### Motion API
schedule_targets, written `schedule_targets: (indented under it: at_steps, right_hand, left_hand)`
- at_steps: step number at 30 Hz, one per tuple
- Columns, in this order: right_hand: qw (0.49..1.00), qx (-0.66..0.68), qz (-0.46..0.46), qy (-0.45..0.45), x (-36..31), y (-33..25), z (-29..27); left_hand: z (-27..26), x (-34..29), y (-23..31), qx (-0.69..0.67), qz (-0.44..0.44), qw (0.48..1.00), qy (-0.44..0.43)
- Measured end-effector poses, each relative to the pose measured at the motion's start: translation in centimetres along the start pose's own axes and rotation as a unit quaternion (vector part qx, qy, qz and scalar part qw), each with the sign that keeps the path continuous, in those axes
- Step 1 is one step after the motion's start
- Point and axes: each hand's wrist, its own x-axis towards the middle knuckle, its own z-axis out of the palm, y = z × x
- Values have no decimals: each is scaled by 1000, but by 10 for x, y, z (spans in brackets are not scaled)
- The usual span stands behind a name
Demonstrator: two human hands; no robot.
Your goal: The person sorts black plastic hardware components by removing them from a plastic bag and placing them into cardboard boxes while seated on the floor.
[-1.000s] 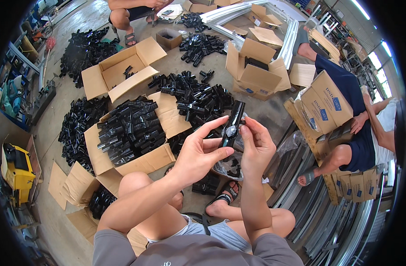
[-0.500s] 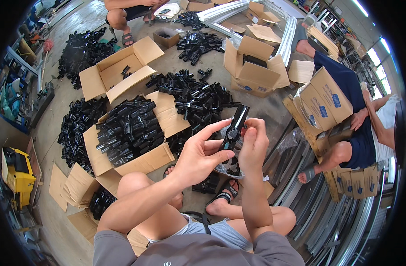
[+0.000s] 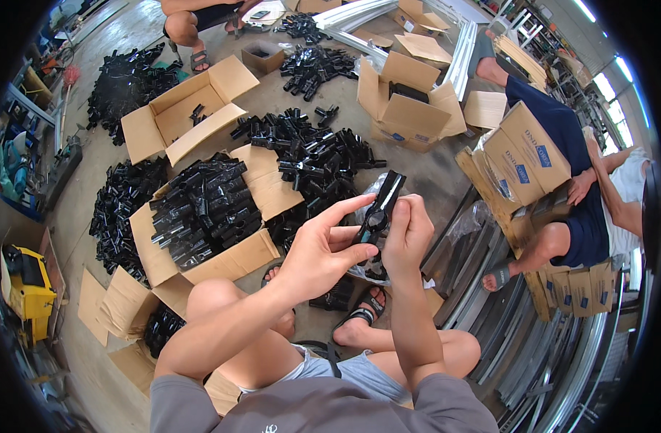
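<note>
Held up in front of me is a black tube connector (image 3: 392, 189), tilted, with a round hole or joint at its middle. My left hand (image 3: 320, 249) grips its lower end between thumb and fingers. On the connector's right side, my right hand (image 3: 408, 234) presses with the thumb and curled fingers; whether a small part sits inside that pinch is hidden. Below both hands, partly covered by them, a clear plastic bag (image 3: 366, 273) holds small dark pieces. Left of my hands, an open carton (image 3: 233, 257) is filled with stacked black connectors (image 3: 204, 209).
Several heaps of black connectors (image 3: 323, 155) lie around the cartons. A nearly empty open box (image 3: 139, 137) stands beyond. On the right, a person (image 3: 583, 187) sits by stacked cartons (image 3: 529, 155) and long metal profiles (image 3: 482, 317). Another person (image 3: 182, 29) crouches at the far left.
My right thumb and fingers have shifted in and curled against the connector's side. The left hand keeps its hold. The whole view has moved slightly.
</note>
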Motion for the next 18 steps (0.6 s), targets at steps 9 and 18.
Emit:
schedule_targets:
  at_steps: [9,18]
  right_hand:
    - [998,14,49,22,-6,10,4]
    - [906,332,263,-15,8,5,-21]
  left_hand:
    - [-1,0,-3,15,-6,1000,-3]
    - [-6,-2,-6,97,-11,995,11]
